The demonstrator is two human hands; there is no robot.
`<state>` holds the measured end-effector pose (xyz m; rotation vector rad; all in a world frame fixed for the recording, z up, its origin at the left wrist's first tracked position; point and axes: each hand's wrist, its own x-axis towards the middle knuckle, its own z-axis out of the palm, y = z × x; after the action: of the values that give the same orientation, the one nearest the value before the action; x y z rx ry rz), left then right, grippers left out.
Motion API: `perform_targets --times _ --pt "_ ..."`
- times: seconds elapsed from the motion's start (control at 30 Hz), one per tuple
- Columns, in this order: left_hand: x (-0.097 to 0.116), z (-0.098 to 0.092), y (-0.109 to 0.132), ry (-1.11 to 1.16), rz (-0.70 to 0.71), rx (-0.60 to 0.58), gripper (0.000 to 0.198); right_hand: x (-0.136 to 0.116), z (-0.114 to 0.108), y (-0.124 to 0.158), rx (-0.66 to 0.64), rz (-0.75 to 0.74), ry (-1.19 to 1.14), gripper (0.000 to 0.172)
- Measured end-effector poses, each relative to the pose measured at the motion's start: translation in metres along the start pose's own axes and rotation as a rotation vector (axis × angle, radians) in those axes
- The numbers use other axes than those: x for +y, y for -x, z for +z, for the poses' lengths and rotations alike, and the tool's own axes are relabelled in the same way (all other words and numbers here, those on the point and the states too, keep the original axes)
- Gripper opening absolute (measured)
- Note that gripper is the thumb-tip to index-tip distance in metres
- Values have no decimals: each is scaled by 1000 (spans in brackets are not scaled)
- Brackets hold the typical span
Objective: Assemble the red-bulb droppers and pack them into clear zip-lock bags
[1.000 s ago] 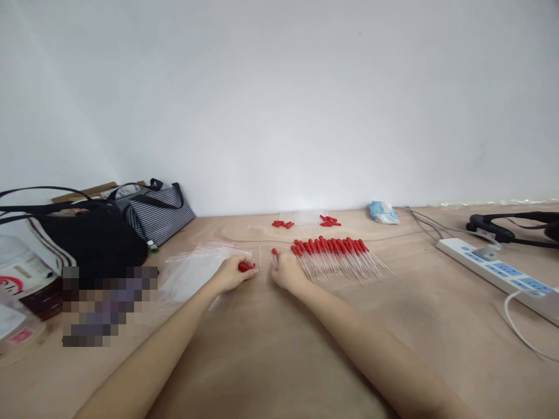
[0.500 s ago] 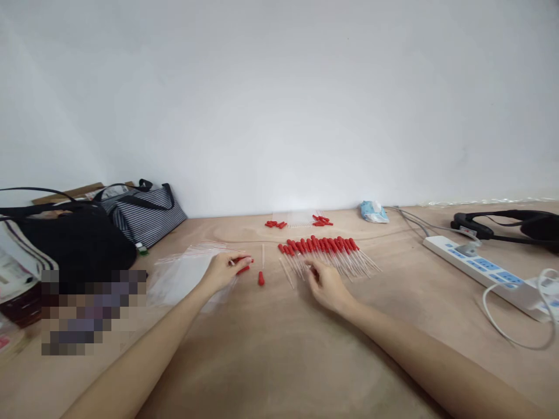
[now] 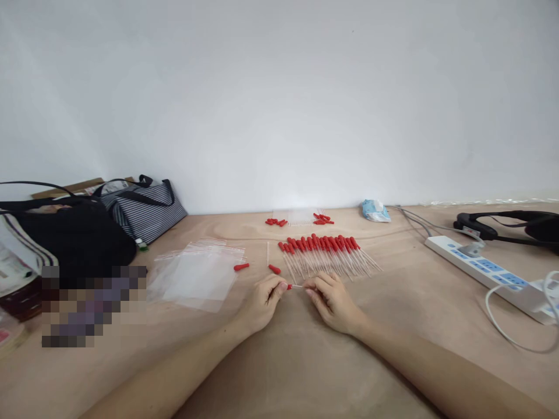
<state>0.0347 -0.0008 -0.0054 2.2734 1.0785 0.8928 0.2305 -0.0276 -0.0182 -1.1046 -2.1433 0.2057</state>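
Pinched between the thumb and fingers of my left hand (image 3: 264, 301) is a red rubber dropper bulb (image 3: 289, 286), mostly hidden by them. My right hand (image 3: 332, 304) is closed on a thin clear dropper tube (image 3: 297, 286). The tube's end points at the bulb's mouth and seems to meet it; how deep it sits I cannot tell. Two loose red bulbs, one left (image 3: 241, 267) and one right (image 3: 274, 269), lie just beyond my left hand, with a loose clear tube (image 3: 268, 254) beside them. Behind my hands several red-topped droppers (image 3: 325, 244) lie side by side in a fanned row.
Clear zip bags (image 3: 196, 279) are spread at left. Small groups of red bulbs (image 3: 276, 222) and clear tubes lie near the wall. A power strip (image 3: 489, 273) with cables stands right, near a black headset (image 3: 506, 226). A striped bag (image 3: 148, 212) and black bag (image 3: 82, 244) sit left.
My left hand has moved right and nearer to me with a red bulb. My right hand has shifted slightly from the dropper row, now holding a tube against the bulb.
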Motion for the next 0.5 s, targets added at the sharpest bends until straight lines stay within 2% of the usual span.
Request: perform_targets --times 0.23,0.5 --pt "-8 1 1 121 -41 -90 24 2 1 1 1 -11 18 18" --pt "-1 -3 2 -25 56 -65 19 1 -3 -2 -87 -63 -8 18"
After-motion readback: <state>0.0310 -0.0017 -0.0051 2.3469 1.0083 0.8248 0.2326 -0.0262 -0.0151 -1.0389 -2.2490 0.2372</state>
